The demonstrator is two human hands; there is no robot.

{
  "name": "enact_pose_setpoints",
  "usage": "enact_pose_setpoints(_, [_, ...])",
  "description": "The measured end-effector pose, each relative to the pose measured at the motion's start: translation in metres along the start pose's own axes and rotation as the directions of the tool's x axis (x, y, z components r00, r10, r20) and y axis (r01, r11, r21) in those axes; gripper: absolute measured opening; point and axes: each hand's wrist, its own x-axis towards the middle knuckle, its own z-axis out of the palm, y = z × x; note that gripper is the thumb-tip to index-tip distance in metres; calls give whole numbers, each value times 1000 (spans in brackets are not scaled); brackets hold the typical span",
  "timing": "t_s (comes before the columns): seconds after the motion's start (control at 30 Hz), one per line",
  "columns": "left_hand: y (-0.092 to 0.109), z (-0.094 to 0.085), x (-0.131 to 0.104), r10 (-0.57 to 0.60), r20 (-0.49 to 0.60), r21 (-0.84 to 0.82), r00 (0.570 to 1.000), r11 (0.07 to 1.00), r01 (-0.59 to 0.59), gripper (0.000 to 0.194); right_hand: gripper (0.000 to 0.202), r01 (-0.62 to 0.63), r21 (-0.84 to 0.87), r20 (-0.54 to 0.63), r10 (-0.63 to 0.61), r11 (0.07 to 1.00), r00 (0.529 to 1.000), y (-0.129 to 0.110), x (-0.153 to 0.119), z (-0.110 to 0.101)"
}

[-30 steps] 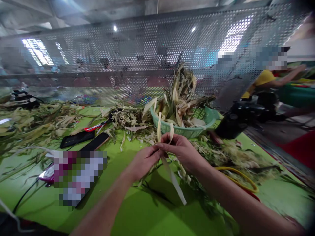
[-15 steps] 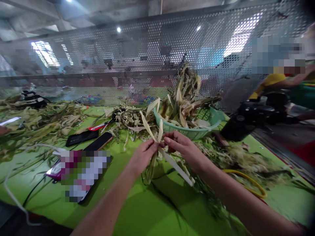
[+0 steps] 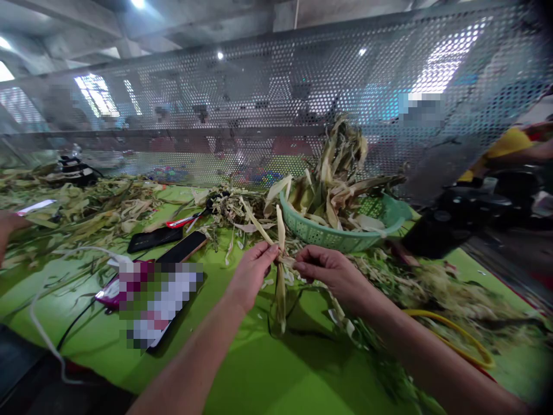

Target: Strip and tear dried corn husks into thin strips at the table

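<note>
Dried corn husk strips (image 3: 281,294) are gathered between my two hands above the green table. My left hand (image 3: 248,276) pinches the bundle at its middle with thumb and fingers; two pale ends stick up and a folded tail hangs below. On the other side, my right hand (image 3: 326,270) is closed on a pale husk strip that crosses the bundle. Its fingertips partly hide that strip. Just beyond the hands stands a green plastic basket (image 3: 322,231) heaped with dry corn husks (image 3: 334,187).
Phones (image 3: 181,248), a red-handled cutter (image 3: 184,221) and a white cable (image 3: 37,320) lie at left. Husk scraps (image 3: 90,210) spread behind them, near another person's hand (image 3: 11,225). A yellow ring (image 3: 458,331) and black machine (image 3: 449,219) are at right. A perforated metal screen (image 3: 242,109) stands behind.
The pale strip that stretched down to the right below my right hand now crosses the bundle at my fingertips. The bundle's tail hangs straighter. The whole view has shifted slightly.
</note>
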Motion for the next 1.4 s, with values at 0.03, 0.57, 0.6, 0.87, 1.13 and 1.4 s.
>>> enact_pose_setpoints(0.03, [-1, -1, 1, -7, 2, 4, 1000, 1000, 7, 31, 27, 8, -13, 1, -8, 1000, 1000, 2, 0, -1])
enact_pose_setpoints(0.57, [3, -8, 2, -40, 73, 66, 997, 997, 35, 34, 19, 120, -283, -92, -152, 952, 984, -1, 1, -10])
enact_pose_setpoints(0.6, [1, -9, 3, -35, 60, 63, 998, 998, 32, 34, 17, 152, -351, -117, -204, 924, 972, -2, 0, -11])
enact_pose_setpoints(0.87, [-4, -9, 6, 7, 28, 73, 1000, 997, -9, 31, 19, 217, -693, -169, -447, 687, 878, -12, -11, 7])
enact_pose_setpoints(1.13, [2, -4, 4, -119, -19, -239, 993, 965, 111, 23, 8, 216, -753, -79, -410, 622, 909, 2, -10, 29])
enact_pose_setpoints(1.4, [2, -5, 4, -186, -3, -367, 983, 914, 172, 10, 19, 352, -827, 99, -503, 438, 859, 4, -16, 36])
